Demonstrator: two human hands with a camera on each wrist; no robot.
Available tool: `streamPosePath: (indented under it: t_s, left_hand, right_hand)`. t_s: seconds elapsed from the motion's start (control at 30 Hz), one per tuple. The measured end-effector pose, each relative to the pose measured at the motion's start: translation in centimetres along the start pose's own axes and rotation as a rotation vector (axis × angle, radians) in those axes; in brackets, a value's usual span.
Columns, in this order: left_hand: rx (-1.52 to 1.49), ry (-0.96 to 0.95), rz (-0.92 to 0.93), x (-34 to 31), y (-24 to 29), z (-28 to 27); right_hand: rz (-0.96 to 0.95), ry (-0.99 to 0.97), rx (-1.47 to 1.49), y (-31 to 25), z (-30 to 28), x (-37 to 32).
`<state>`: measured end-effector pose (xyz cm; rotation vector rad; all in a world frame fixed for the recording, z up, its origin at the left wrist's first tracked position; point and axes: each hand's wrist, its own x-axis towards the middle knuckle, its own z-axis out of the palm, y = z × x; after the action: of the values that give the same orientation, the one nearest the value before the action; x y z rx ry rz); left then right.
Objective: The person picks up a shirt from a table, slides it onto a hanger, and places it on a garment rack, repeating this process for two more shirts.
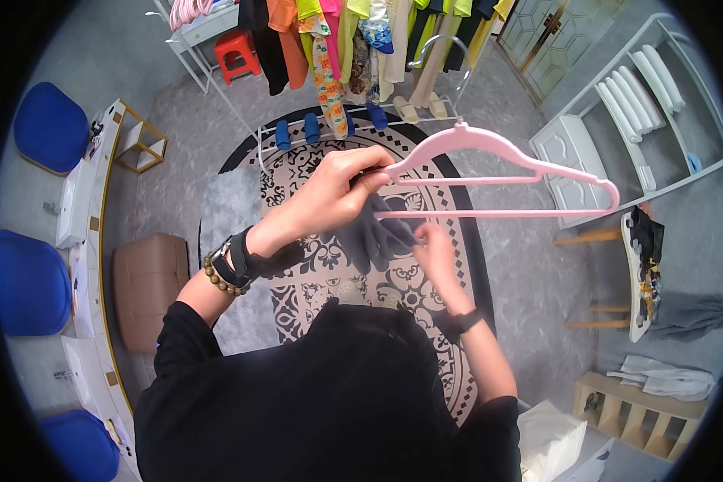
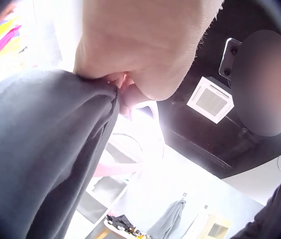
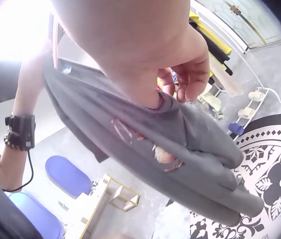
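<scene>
A pink hanger [image 1: 490,143] with a silver hook is held sideways in my left hand [image 1: 329,191], whose fingers and thumb grip one end of it. From the same hand hangs a dark grey garment [image 1: 369,237], and the left wrist view shows its cloth [image 2: 46,144] bunched at the fingers. My right hand [image 1: 436,253] pinches the garment's edge below the hanger's lower bar. In the right wrist view a printed picture [image 3: 163,154] shows on the grey cloth [image 3: 115,134], which droops from both hands.
Ahead stands a rack of bright clothes [image 1: 329,64] with slippers [image 1: 312,128] on its base. A patterned rug [image 1: 321,281] lies below. To the left are a brown stool [image 1: 149,293] and blue chairs [image 1: 30,281]; to the right, shelves [image 1: 659,193] and an ironing board [image 1: 636,313].
</scene>
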<state>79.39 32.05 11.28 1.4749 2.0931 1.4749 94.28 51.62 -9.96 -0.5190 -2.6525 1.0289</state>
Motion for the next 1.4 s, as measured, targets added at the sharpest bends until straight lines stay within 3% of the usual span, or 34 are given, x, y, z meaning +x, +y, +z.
streamPosePath:
  t_s: [0.17, 0.33, 0.6, 0.7, 0.83, 0.9, 1.0, 1.03, 1.2, 1.27, 1.33, 1.4]
  left_hand:
    - [0.193, -0.062, 0.020, -1.5, -2.8, -1.4]
    - [0.285, -0.137, 0.120, -2.6, -5.8, -1.1]
    - [0.390, -0.167, 0.099, -2.0, -6.5, -2.0]
    - [0.443, -0.184, 0.138, -1.5, -5.6, -2.1]
    - [0.466, -0.197, 0.126, -0.8, -4.5, -2.3]
    - [0.457, -0.198, 0.099, -0.8, -4.7, -2.4]
    - [0.399, -0.171, 0.003, -1.5, -6.1, -2.6]
    - [0.387, -0.167, -0.014, -1.8, -6.4, -2.9]
    - [0.359, -0.169, -0.044, -3.3, -6.7, -4.9]
    - [0.181, -0.142, -0.178, -4.1, -5.8, -5.5]
    - [0.007, -0.102, -0.094, -5.6, -6.6, -5.2]
    - [-0.096, -0.158, -0.249, -6.7, -6.3, -5.4]
  right_hand:
    - [0.145, 0.100, 0.455, 4.8, -6.7, -0.6]
    - [0.211, 0.290, 0.673, -2.0, -15.0, -2.1]
    - [0.272, 0.350, 0.498, -4.6, -20.5, -3.5]
    - [0.148, 0.320, 0.461, -4.3, -21.8, -3.6]
    - [0.165, 0.289, 0.486, -5.3, -22.5, -3.7]
    - [0.096, 0.446, 0.438, -8.3, -21.9, -3.9]
    - [-0.387, 0.492, -0.294, -8.4, -21.4, -4.0]
    - [-0.494, 0.494, -0.372, -8.3, -21.1, -3.8]
    - [-0.413, 0.406, -0.378, -8.9, -19.5, -3.1]
    - [-0.197, 0.342, -0.229, -9.1, -18.9, -2.8]
    - [-0.261, 0.378, -0.213, -9.6, -18.7, -2.0]
    - [-0.183, 0.351, -0.067, -9.7, -18.4, -1.3]
